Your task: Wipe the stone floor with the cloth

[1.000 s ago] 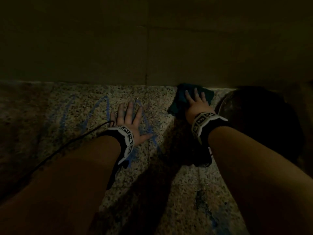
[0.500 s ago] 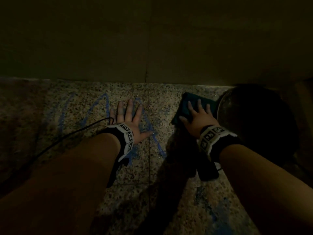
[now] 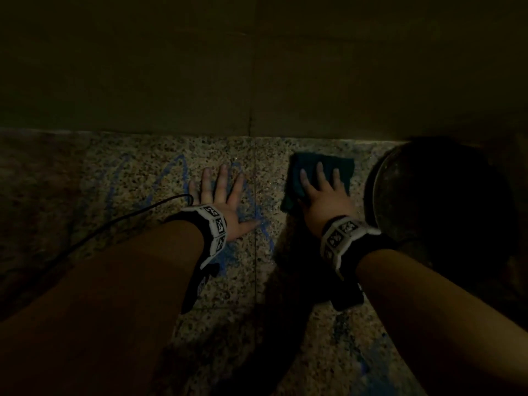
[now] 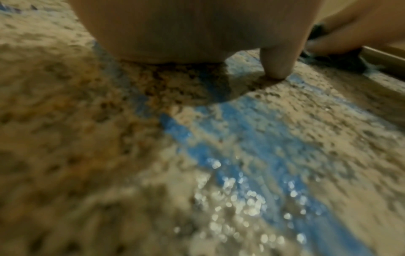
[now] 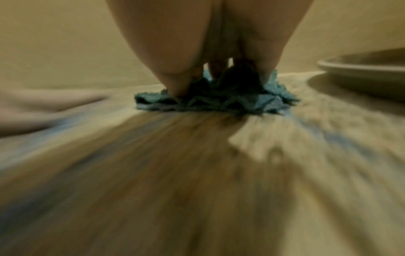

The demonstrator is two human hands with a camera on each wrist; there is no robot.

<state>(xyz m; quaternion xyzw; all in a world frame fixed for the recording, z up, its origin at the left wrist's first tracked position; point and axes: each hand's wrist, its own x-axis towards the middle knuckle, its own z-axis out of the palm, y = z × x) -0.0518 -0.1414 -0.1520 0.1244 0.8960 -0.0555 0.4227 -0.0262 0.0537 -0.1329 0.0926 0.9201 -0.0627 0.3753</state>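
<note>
Flattened under straight fingers, the crumpled dark teal cloth [image 3: 320, 172] is pinned to the speckled granite stone floor [image 3: 143, 172] by the right hand [image 3: 323, 195] — pressed, not clutched, which suits a scrubbing stroke. It lies close to the wall base, just beside the round dark metal basin [image 3: 428, 195]. The left hand [image 3: 220, 201] is spread flat and holds nothing, planted on the stone among smeared blue marks [image 3: 171, 172], likely propping the body's weight.

From the left wrist, the thumb [image 4: 277, 64] presses on wet, glinting stone where a blue streak [image 4: 230, 142] runs — that patch looks yet to be wiped.

From the right wrist, the heel of the palm and thumb [image 5: 175, 76] bear down on bunched teal folds [image 5: 219, 100]; the basin's rim [image 5: 361, 67] sits near on the right, probably kept handy for rinsing.
</note>
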